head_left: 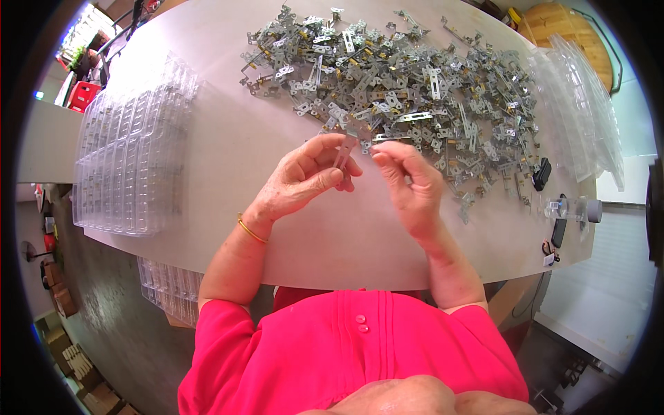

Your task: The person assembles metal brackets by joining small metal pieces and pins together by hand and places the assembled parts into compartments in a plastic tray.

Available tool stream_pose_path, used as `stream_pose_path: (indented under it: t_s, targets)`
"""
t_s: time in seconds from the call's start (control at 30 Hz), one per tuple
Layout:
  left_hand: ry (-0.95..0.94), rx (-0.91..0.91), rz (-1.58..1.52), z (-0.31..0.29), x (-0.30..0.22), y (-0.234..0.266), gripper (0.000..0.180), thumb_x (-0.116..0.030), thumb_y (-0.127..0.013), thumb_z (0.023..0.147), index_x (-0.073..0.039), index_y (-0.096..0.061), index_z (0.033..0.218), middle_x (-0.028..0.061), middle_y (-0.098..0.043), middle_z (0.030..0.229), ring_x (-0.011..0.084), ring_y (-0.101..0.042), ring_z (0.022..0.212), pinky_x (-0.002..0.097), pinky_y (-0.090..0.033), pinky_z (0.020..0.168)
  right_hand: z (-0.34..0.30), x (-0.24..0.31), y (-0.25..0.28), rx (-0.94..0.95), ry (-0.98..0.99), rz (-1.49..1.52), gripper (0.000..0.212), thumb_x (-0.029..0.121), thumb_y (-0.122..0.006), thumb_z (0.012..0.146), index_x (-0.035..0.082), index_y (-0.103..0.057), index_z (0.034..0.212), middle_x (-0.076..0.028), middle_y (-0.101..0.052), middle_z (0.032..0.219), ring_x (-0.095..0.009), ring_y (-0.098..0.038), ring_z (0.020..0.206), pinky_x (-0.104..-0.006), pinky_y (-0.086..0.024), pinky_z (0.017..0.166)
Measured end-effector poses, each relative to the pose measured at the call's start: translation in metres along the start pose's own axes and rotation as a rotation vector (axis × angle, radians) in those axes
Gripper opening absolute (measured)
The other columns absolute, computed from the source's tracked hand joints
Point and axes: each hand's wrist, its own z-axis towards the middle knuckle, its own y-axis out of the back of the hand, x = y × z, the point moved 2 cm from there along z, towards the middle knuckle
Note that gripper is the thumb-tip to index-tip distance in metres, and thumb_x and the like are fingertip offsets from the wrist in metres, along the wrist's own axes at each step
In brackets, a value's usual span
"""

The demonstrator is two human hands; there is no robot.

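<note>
Between the thumb and fingers of my left hand (pixel 299 174) is a slim slotted metal bracket (pixel 346 151), tilted upright over the table. Just to its right, my right hand (pixel 417 185) is closed in a pinch, thumb against forefinger, close to the bracket's upper end. Whatever is in that pinch, if anything, is too small to make out. Beyond both hands spreads a big heap of similar small metal brackets (pixel 387 83), silvery with brass-coloured bits. The nearest pieces of the heap lie right behind my fingertips.
Stacked clear plastic blister trays (pixel 135 155) stand at the left of the pale table (pixel 311 252). Clear plastic sheets or bags (pixel 577 104) lie at the far right. Nearer on that side are a clear bottle (pixel 570 209) and a black object (pixel 542 174).
</note>
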Motion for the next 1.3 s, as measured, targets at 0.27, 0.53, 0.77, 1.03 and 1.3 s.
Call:
stream_pose_path:
  t_s: [0.27,0.53,0.77,1.03,1.3]
  targets:
    - [-0.036,-0.059,0.080,0.001,0.004,0.003,0.056,-0.003,-0.070,0.094,-0.004,-0.045,0.144,0.0085,-0.065,0.115,0.0164,-0.064,0.105,0.0322,-0.054,0.092,-0.003,0.007,-0.014,0.080,0.191,-0.168,0.014,0.002,-0.071,0.091,0.004,-0.067,0.105,-0.012,-0.071,0.091,-0.026,-0.069,0.073,-0.0342,-0.054,0.062]
    - [-0.058,-0.069,0.259,0.003,0.006,0.002,0.059,0.007,-0.073,0.087,-0.005,-0.049,0.140,0.0025,-0.061,0.110,0.0120,-0.060,0.101,0.0285,-0.052,0.091,-0.004,0.008,-0.015,0.124,0.324,-0.324,0.014,0.000,-0.072,0.086,0.005,-0.065,0.097,-0.011,-0.070,0.086,-0.031,-0.069,0.073,-0.0373,-0.054,0.061]
    - [-0.097,-0.053,0.440,0.002,0.008,0.001,0.058,0.009,-0.074,0.084,-0.004,-0.053,0.136,0.0005,-0.059,0.108,0.0096,-0.056,0.098,0.0268,-0.050,0.089,-0.003,0.009,-0.014,0.100,0.306,-0.323,0.015,0.000,-0.074,0.084,0.005,-0.063,0.093,-0.011,-0.065,0.079,-0.033,-0.066,0.070,-0.0409,-0.051,0.060]
    - [-0.091,-0.060,0.456,0.002,0.003,-0.001,0.055,0.009,-0.075,0.084,-0.003,-0.056,0.133,0.0006,-0.059,0.109,0.0095,-0.057,0.100,0.0265,-0.051,0.089,-0.002,0.008,-0.015,0.095,0.337,-0.317,0.013,0.003,-0.073,0.086,0.005,-0.062,0.091,-0.011,-0.064,0.077,-0.033,-0.064,0.069,-0.0412,-0.049,0.059]
    - [-0.051,-0.122,0.220,0.002,0.004,0.003,0.051,0.006,-0.072,0.088,-0.003,-0.055,0.135,0.0009,-0.060,0.105,0.0097,-0.057,0.097,0.0272,-0.052,0.085,-0.004,0.004,-0.014,0.144,0.252,-0.295,0.011,0.003,-0.071,0.089,0.006,-0.062,0.093,-0.010,-0.063,0.076,-0.031,-0.063,0.065,-0.0387,-0.050,0.059]
